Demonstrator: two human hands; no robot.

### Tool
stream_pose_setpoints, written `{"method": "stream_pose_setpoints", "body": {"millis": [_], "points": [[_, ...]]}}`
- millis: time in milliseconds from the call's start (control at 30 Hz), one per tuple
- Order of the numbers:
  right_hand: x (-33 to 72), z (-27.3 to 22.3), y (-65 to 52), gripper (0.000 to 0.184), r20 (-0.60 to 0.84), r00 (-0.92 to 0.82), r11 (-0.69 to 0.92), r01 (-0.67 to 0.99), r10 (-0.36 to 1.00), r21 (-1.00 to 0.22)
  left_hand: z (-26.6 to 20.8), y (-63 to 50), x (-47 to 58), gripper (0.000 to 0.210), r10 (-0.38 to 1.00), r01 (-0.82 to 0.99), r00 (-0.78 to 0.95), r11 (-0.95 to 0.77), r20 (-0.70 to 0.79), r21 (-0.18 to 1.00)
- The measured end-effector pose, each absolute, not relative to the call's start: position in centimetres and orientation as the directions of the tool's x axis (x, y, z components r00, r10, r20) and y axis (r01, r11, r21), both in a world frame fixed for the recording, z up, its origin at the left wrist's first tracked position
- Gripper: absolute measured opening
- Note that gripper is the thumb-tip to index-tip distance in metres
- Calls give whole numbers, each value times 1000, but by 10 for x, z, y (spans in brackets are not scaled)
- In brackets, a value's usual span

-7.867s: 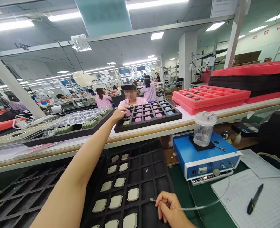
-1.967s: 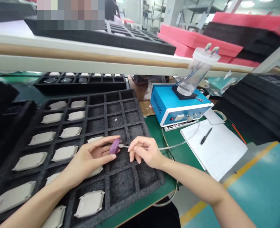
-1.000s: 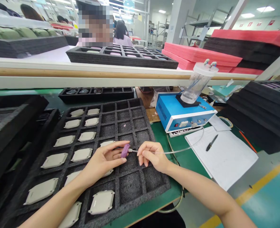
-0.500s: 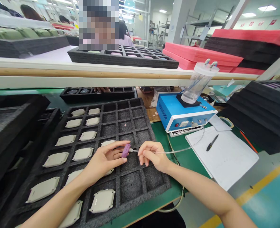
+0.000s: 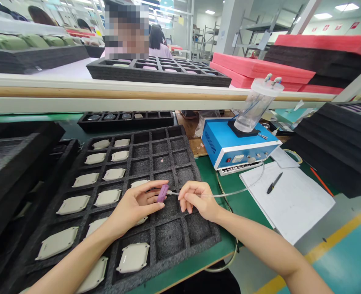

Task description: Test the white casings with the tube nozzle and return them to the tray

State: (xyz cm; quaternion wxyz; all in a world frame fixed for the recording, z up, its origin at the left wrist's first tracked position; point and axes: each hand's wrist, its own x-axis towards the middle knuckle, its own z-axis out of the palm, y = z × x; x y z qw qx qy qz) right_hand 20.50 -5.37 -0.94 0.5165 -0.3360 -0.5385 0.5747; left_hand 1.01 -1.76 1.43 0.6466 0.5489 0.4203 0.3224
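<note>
Between the thumb and fingers of my left hand is a small purple plastic piece, held upright on edge. My right hand pinches a clear thin tube, whose pale tip meets the right side of the purple piece. Whether the tip goes into it I cannot tell. Both hands are above a black foam tray with square compartments. Cream watch-like cases lie in its left and middle columns; my left forearm covers some of them.
From a blue box machine at the right runs the tube; a clear cylinder stands on top. White paper with a black pen lies beside it. Foam trays stack at left. Behind the shelf rail sits a person.
My hands keep the same hold on the purple piece and tube. The other person's hand has left the small black tray at the back. The view has shifted slightly.
</note>
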Motion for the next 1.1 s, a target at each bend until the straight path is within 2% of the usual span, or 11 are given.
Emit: {"method": "stream_pose_setpoints", "body": {"millis": [400, 1100], "points": [[205, -8, -54, 11, 166, -235, 112, -226, 958, -968, 13, -17, 9, 48, 865, 2, 464, 213, -189, 977], [206, -10, -54, 11, 177, -235, 123, -228, 956, -966, 15, -17, 11, 48, 881, 37, 439, 176, -174, 984]]}}
